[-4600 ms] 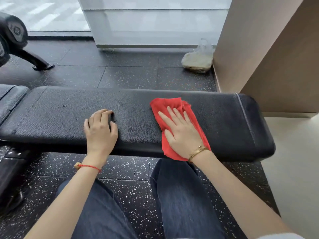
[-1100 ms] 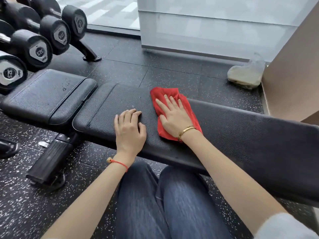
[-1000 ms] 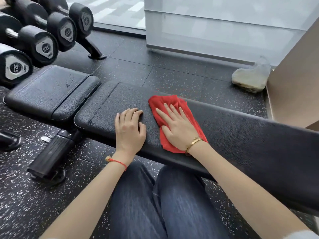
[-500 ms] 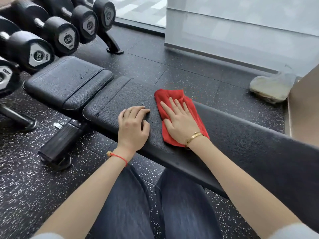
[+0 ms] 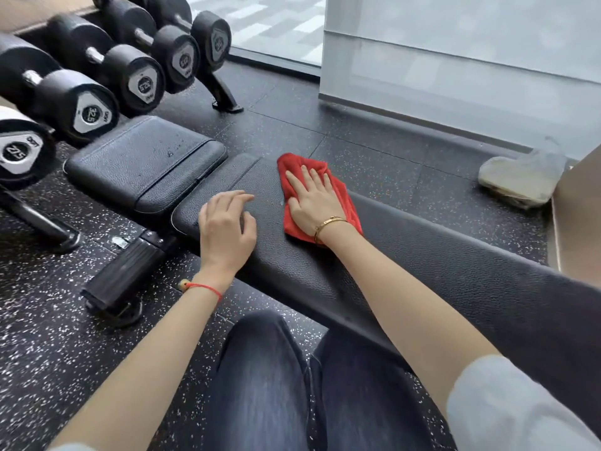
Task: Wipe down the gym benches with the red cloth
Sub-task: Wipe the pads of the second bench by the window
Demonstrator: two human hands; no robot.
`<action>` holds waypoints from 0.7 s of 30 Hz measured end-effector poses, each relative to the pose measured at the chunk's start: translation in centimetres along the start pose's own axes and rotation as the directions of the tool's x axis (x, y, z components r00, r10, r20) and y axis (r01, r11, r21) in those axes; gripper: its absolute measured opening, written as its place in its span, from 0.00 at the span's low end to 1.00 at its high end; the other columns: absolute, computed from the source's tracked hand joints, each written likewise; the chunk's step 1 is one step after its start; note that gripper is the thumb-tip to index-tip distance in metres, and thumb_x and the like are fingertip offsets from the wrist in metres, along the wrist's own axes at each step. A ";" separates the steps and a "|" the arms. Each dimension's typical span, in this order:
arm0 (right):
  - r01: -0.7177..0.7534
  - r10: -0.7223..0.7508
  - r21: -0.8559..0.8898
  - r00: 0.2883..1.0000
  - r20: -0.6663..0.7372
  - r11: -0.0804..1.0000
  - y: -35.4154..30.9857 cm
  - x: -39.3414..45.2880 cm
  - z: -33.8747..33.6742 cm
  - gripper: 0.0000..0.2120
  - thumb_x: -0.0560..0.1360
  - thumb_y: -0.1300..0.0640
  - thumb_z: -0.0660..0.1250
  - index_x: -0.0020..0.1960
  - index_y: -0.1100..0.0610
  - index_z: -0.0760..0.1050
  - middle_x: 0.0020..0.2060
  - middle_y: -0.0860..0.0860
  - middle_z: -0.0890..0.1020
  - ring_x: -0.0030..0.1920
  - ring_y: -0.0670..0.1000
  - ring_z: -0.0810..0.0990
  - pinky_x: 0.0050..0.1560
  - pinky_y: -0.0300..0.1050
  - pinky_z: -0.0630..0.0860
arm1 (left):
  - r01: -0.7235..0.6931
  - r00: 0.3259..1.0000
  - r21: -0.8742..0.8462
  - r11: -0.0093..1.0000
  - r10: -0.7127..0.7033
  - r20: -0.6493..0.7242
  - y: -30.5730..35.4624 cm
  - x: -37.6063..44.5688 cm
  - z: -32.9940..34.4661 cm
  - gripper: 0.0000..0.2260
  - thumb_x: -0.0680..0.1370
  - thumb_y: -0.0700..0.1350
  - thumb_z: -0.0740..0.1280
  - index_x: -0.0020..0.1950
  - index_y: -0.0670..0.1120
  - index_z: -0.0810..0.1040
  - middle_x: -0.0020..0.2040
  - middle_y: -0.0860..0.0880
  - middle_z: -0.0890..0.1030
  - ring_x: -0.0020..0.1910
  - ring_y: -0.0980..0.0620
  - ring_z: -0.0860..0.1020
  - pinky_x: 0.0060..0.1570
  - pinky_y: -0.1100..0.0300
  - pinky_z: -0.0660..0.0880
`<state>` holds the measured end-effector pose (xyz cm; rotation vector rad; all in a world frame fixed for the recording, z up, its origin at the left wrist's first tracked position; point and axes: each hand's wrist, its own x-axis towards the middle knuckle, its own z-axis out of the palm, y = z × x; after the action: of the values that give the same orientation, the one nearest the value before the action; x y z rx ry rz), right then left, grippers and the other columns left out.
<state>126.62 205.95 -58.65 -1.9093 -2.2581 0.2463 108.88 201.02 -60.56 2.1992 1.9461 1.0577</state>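
A black padded gym bench (image 5: 422,265) runs from the left middle to the lower right. Its separate seat pad (image 5: 140,164) lies at the left end. The red cloth (image 5: 341,193) lies crumpled on the long pad near its left end. My right hand (image 5: 312,203) presses flat on the cloth, fingers spread. My left hand (image 5: 224,229) rests on the pad just left of the cloth, fingers bent and holding nothing.
A rack of black dumbbells (image 5: 97,79) stands at the left, its foot (image 5: 224,96) on the speckled rubber floor. The bench's black frame base (image 5: 123,281) sticks out below the seat. A plastic bag (image 5: 520,177) lies by the beige wall at the right. My knees are under the bench edge.
My right hand has slid the cloth leftward along the pad toward the seat end. The left hand has moved left with it and lifted its fingers. My view has turned left, showing more dumbbells.
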 end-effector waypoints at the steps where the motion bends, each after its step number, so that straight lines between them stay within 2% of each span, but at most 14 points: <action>1: 0.014 -0.014 -0.002 1.000 0.005 1.000 0.0 0.1 0.0 0.28 0.80 0.51 0.51 0.79 0.49 0.50 0.79 0.55 0.49 0.78 0.55 0.46 0.77 0.53 0.39 | 0.018 1.000 0.015 1.000 -0.019 0.017 -0.6 0.3 0.0 0.15 0.76 0.42 0.62 0.61 0.48 0.79 0.62 0.50 0.79 0.65 0.47 0.73 0.69 0.46 0.64; 5: 0.140 -0.139 -0.011 0.990 0.032 0.990 -0.7 -1.6 0.0 0.28 0.80 0.52 0.53 0.79 0.48 0.50 0.79 0.54 0.49 0.79 0.54 0.46 0.77 0.51 0.39 | 0.084 0.996 0.008 0.996 -0.084 0.033 -1.1 0.6 0.6 0.14 0.75 0.41 0.63 0.58 0.48 0.80 0.61 0.51 0.79 0.64 0.47 0.73 0.69 0.48 0.63; 8: 0.311 -0.311 0.012 0.950 0.031 0.950 -1.5 -5.8 0.6 0.29 0.79 0.51 0.53 0.78 0.47 0.51 0.79 0.52 0.51 0.78 0.53 0.47 0.77 0.51 0.40 | 0.091 0.996 0.002 0.996 -0.091 0.023 -1.4 0.6 0.7 0.15 0.74 0.43 0.60 0.58 0.49 0.79 0.60 0.52 0.79 0.64 0.48 0.73 0.69 0.47 0.63; 10: 0.350 -0.351 0.032 0.936 0.031 0.936 -0.6 -8.5 0.8 0.29 0.77 0.49 0.52 0.78 0.46 0.52 0.79 0.51 0.52 0.78 0.52 0.48 0.78 0.50 0.40 | 0.086 0.996 -0.002 0.996 -0.086 0.017 -1.6 0.7 0.7 0.16 0.74 0.44 0.59 0.58 0.50 0.80 0.60 0.52 0.79 0.64 0.49 0.73 0.69 0.46 0.63; 12: 0.283 -0.283 0.018 0.959 0.023 0.959 1.4 -8.7 0.4 0.29 0.77 0.49 0.52 0.78 0.45 0.51 0.79 0.49 0.52 0.78 0.51 0.48 0.77 0.49 0.40 | 0.086 0.996 -0.009 0.996 -0.085 0.011 -1.6 0.6 0.8 0.16 0.73 0.44 0.59 0.57 0.50 0.80 0.60 0.53 0.79 0.64 0.49 0.73 0.68 0.46 0.64; 14: 0.148 -0.148 0.002 0.989 0.017 0.989 2.7 -6.5 -0.1 0.28 0.79 0.51 0.53 0.78 0.46 0.51 0.79 0.50 0.50 0.79 0.51 0.47 0.77 0.49 0.39 | 0.086 0.996 -0.014 0.996 -0.086 0.007 -1.6 0.6 0.8 0.16 0.73 0.44 0.59 0.57 0.50 0.80 0.60 0.53 0.79 0.64 0.49 0.73 0.68 0.47 0.63; 17: 0.008 -0.008 -0.024 1.000 -0.001 1.000 1.4 -2.2 -0.5 0.28 0.80 0.51 0.52 0.79 0.49 0.50 0.79 0.54 0.48 0.78 0.54 0.46 0.77 0.52 0.39 | 0.091 0.996 -0.020 0.996 -0.091 0.008 -1.5 0.6 0.7 0.15 0.74 0.43 0.61 0.57 0.50 0.80 0.60 0.54 0.79 0.64 0.49 0.73 0.68 0.47 0.63; 19: -0.003 0.003 -0.019 1.000 -0.002 1.000 -0.4 -1.1 -0.2 0.28 0.80 0.51 0.52 0.79 0.50 0.49 0.79 0.56 0.48 0.78 0.55 0.46 0.77 0.53 0.39 | 0.094 0.996 -0.018 0.995 -0.094 0.008 -1.4 0.6 0.8 0.14 0.74 0.42 0.62 0.57 0.50 0.80 0.60 0.54 0.79 0.64 0.49 0.73 0.68 0.47 0.63; 21: 0.049 -0.049 -0.004 0.999 -0.004 0.999 -1.8 -2.2 0.4 0.29 0.80 0.52 0.53 0.79 0.50 0.50 0.79 0.56 0.49 0.78 0.55 0.46 0.77 0.52 0.39 | 0.091 0.996 -0.017 0.996 -0.090 0.008 -1.5 0.6 0.9 0.14 0.74 0.41 0.63 0.57 0.50 0.80 0.60 0.54 0.79 0.64 0.49 0.73 0.68 0.47 0.63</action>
<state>125.18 203.52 -58.65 -1.8524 -2.3009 0.2306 107.99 202.24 -61.60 2.0811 2.0044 1.0486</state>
